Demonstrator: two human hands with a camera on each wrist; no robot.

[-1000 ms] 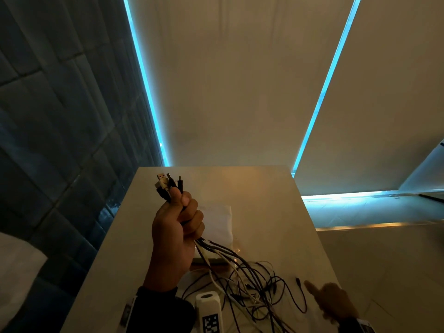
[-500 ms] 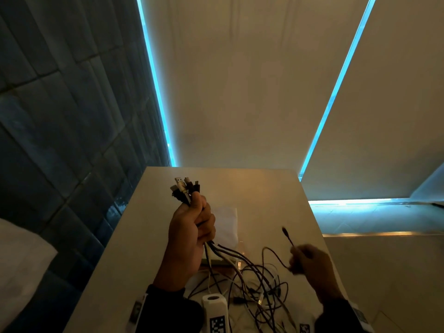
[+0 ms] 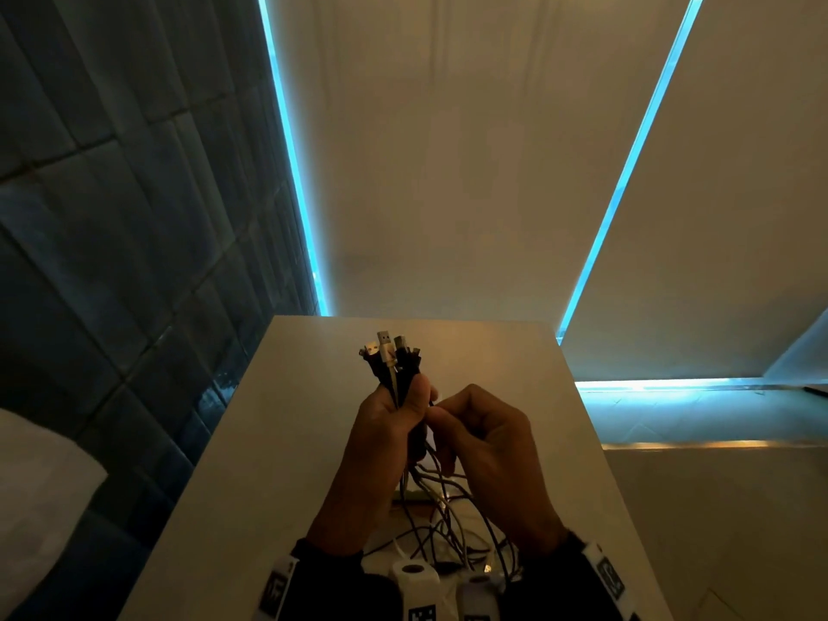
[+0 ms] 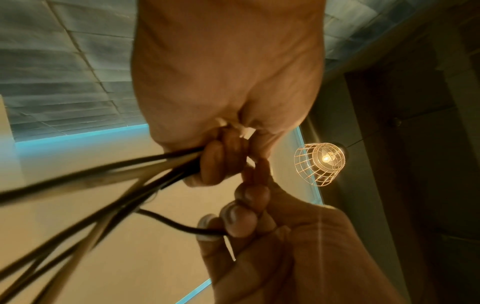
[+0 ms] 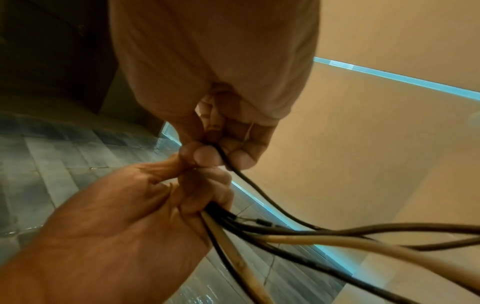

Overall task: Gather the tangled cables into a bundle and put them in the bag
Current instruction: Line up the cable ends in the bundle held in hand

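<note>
My left hand (image 3: pixel 403 414) is raised above the table and grips a bundle of black and white cables (image 3: pixel 394 374). Their plugs (image 3: pixel 385 349) stick up out of the fist. My right hand (image 3: pixel 441 419) is pressed against it and pinches one thin black cable (image 5: pixel 246 181) between thumb and fingertips (image 4: pixel 241 222). In the left wrist view the bundle (image 4: pixel 116 170) fans out below the curled left fingers (image 4: pixel 221 160). The loose tangle (image 3: pixel 448 522) hangs down from both hands onto the table. No bag shows; the hands cover the table behind them.
The pale table (image 3: pixel 291 441) is narrow, with its right edge near my right wrist. A dark tiled wall (image 3: pixel 112 217) runs along the left, and something white (image 3: pixel 36 486) lies at the lower left. A wire-cage lamp (image 4: pixel 319 162) glows overhead.
My right hand picked a black cable end off the table, lifted it and brought it over against my left hand. The left hand kept its hold on the bundle.
</note>
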